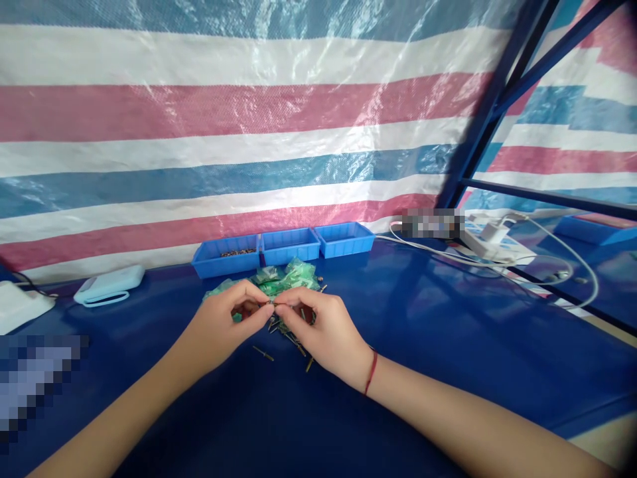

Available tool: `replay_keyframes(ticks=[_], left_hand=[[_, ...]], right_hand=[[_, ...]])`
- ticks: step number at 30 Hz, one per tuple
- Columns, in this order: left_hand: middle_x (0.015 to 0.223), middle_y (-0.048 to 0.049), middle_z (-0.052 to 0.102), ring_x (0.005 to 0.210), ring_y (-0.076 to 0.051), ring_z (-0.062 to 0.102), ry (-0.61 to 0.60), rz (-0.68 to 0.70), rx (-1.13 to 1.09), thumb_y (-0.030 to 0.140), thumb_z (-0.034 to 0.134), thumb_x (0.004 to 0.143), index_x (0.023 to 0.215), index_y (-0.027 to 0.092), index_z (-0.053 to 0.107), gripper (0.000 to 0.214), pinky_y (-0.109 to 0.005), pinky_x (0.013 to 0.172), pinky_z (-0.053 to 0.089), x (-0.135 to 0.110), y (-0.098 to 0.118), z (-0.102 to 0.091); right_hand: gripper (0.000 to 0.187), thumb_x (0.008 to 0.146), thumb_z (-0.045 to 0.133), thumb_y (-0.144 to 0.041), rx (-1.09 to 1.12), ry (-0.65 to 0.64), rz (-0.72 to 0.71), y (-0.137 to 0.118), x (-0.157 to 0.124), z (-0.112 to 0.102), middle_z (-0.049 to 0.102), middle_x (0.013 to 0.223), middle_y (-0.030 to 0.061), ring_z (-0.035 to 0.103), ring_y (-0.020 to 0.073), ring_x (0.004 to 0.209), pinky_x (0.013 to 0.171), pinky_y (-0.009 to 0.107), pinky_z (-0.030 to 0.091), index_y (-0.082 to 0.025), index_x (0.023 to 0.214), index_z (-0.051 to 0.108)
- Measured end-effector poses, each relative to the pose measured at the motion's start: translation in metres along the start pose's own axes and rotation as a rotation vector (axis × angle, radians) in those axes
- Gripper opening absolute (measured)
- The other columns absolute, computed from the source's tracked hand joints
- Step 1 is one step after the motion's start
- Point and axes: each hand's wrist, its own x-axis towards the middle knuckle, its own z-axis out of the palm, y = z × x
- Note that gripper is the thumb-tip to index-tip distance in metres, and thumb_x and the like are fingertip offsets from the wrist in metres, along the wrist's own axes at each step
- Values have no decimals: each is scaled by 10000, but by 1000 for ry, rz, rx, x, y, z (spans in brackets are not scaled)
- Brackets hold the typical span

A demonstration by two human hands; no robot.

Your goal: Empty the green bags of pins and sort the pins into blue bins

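Note:
Fingertips of my left hand (223,328) and my right hand (331,328) meet over the middle of the table, both closed in a pinch. Between them is a small metal fastener (271,303), mostly covered by the fingers. A red string bracelet (371,373) circles my right wrist. Beneath and behind the hands lies a pile of loose slim metal fasteners (293,340), partly hidden. One single fastener (263,354) with a brass-coloured end rests in front of the pile. Crumpled green plastic bags (300,272) lie just behind my fingers.
Three blue bins stand in a row at the back; the left bin (219,267) holds small brownish parts (237,253). A light-blue device with a loop (109,284) lies at left. White cables (448,254) and a plug (495,230) are at right, beside a dark-blue frame (490,126).

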Motion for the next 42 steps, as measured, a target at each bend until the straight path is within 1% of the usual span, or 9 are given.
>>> replay_keyframes(ticks=[6, 11, 18, 25, 28, 31, 34, 38, 42], left_hand=[[864, -14, 687, 777, -171, 655, 84, 8, -98, 382, 594, 810, 913, 213, 581, 198, -271, 694, 523, -1, 1, 2], [875, -3, 703, 765, -158, 667, 39, -1, -125, 406, 551, 835, 942, 233, 646, 224, -244, 689, 540, 1, 8, 3], [908, 8, 719, 812, -171, 668, 29, 15, -47, 435, 567, 831, 942, 249, 666, 238, -249, 723, 523, 3, -2, 3], [921, -56, 721, 847, -221, 657, 446, -30, 316, 420, 520, 855, 989, 188, 664, 304, -315, 756, 498, 54, -52, -39], [1049, -116, 693, 977, -283, 613, 463, 16, 482, 356, 562, 826, 1095, 146, 638, 350, -415, 888, 446, 69, -67, -49], [1188, -104, 634, 1113, -281, 534, 442, 52, 531, 326, 543, 844, 1190, 167, 591, 384, -439, 990, 367, 61, -68, -45], [1105, -38, 667, 1051, -220, 556, 366, 111, 543, 287, 508, 873, 1092, 208, 642, 268, -363, 973, 383, 34, -57, -32], [1004, -26, 687, 942, -196, 575, 203, 277, 521, 239, 474, 900, 982, 204, 663, 209, -342, 874, 419, 2, -42, -16], [940, -23, 689, 878, -175, 586, 105, 363, 466, 210, 455, 914, 922, 193, 661, 207, -335, 839, 419, -8, -34, -8]], right_hand=[[110, 868, 547, -181, 35, 22, -3, 2, 1, -1, 663, 774, 6, 559, 105, 640, 609, 214, 435, -168, 875, 656], [148, 912, 497, -205, -95, 14, -131, 2, -1, -4, 634, 757, -7, 562, 107, 693, 676, 214, 426, -179, 870, 636], [159, 923, 466, -211, -132, 0, -116, 2, -1, -4, 626, 776, -1, 557, 108, 682, 661, 218, 422, -173, 889, 617], [118, 866, 492, -154, -204, -38, -69, 5, 3, 0, 635, 785, 9, 557, 119, 645, 625, 236, 431, -176, 868, 607], [172, 826, 490, -82, -295, -106, -98, 10, 5, -2, 654, 842, 23, 585, 151, 769, 720, 272, 448, -178, 863, 627], [220, 821, 484, -62, -425, -239, -175, 15, 5, -4, 656, 884, 42, 570, 182, 860, 816, 325, 439, -175, 904, 654], [214, 869, 491, -146, -546, -352, -283, 15, 6, 0, 635, 939, 63, 537, 202, 897, 852, 361, 430, -181, 972, 675], [250, 912, 460, -225, -743, -386, -353, 15, 6, 14, 597, 980, 94, 500, 238, 940, 864, 403, 424, -177, 1031, 674], [218, 904, 466, -191, -876, -386, -354, 18, 7, 26, 589, 961, 107, 495, 244, 910, 824, 393, 434, -152, 941, 677]])
